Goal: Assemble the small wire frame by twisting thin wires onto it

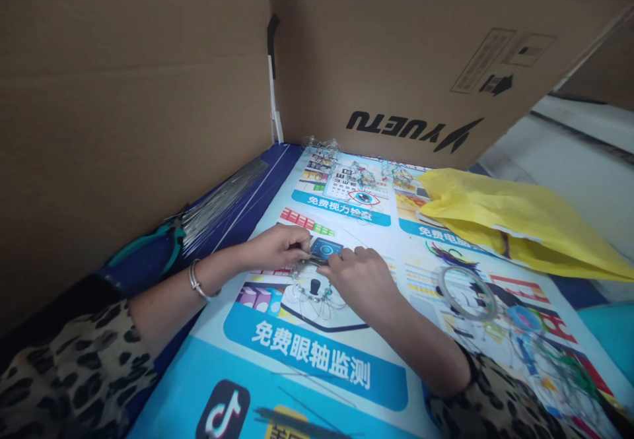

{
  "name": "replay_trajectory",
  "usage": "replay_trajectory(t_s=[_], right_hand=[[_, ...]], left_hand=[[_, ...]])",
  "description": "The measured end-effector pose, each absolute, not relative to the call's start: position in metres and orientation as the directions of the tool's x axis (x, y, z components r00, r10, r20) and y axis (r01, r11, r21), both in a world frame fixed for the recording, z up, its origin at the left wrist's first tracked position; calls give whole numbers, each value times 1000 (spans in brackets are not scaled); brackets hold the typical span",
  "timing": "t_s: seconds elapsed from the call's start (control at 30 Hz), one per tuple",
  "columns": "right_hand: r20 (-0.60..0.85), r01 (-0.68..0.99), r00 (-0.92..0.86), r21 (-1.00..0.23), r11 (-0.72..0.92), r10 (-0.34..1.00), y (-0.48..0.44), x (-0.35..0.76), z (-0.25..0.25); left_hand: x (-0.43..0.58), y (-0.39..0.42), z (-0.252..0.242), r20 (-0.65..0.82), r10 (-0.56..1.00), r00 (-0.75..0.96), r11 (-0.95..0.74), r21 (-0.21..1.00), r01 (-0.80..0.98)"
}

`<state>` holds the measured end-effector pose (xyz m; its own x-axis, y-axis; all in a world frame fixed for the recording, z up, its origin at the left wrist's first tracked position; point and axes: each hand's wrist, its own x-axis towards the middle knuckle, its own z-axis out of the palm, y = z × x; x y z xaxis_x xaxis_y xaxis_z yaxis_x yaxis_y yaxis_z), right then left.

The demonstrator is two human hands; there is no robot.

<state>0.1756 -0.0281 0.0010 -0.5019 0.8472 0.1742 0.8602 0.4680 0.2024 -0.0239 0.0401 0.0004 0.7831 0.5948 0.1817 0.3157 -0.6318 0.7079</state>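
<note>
In the head view, my left fingers pinch narrow at mid-frame, on what I cannot tell; my right hand (359,275) grips a metal piece (317,260) just beside them, probably for steadiness. The beaded loop (317,299) shows below, hanging or resting, I cannot tell. At left, wires (218,208) lie beside pliers (177,244), perhaps for easy reach.

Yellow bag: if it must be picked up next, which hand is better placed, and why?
Probably the right hand: it is nearer the yellow bag, while the left hand is farther off. Both are occupied at a slim object.
</note>
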Motion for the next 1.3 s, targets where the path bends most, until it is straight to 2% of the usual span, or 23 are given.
replay_trajectory(t_s=[0.33, 0.8, 1.3], right_hand=[[114, 893, -436, 176, 414, 893, -29, 174, 6], [37, 893, -436, 145, 427, 899, -22, 175, 11], [58, 874, -467, 176, 452, 882, -23, 176, 9]], left_hand=[[-26, 40, -4, 156, 599, 785, -581, 759, 293], [-23, 38, 0, 184, 563, 806, -658, 689, 303], [-22, 35, 2, 197, 586, 786, -668, 667, 330]])
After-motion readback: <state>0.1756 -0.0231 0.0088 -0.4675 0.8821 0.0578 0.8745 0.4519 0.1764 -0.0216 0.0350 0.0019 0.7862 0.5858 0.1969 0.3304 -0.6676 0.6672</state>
